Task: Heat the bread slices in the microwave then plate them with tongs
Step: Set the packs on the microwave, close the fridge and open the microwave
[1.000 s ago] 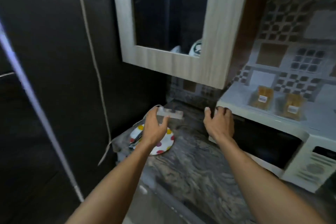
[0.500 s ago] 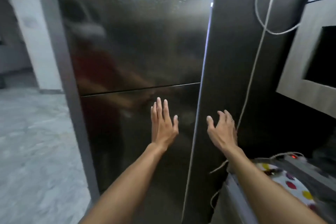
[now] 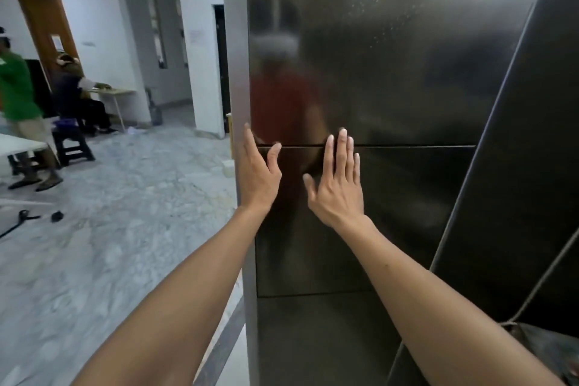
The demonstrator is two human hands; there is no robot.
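Observation:
A tall dark steel fridge (image 3: 391, 72) fills the view in front of me, with a seam between its upper and lower doors. My left hand (image 3: 258, 171) is raised at the fridge's left edge, fingers straight and pointing up at the seam. My right hand (image 3: 338, 182) is held up flat in front of the lower door, fingers spread, holding nothing. Bread, microwave, plate and tongs are out of view.
A corner of the counter (image 3: 545, 345) shows at the lower right with a cable (image 3: 551, 273) running up the fridge's side. To the left lies a marble floor (image 3: 109, 229) with two people, a stool (image 3: 72, 142) and a table (image 3: 18, 144) farther off.
My view has swung left from the counter, microwave and plate to the fridge front. Both hands have left the counter area and now rise open at the fridge door seam.

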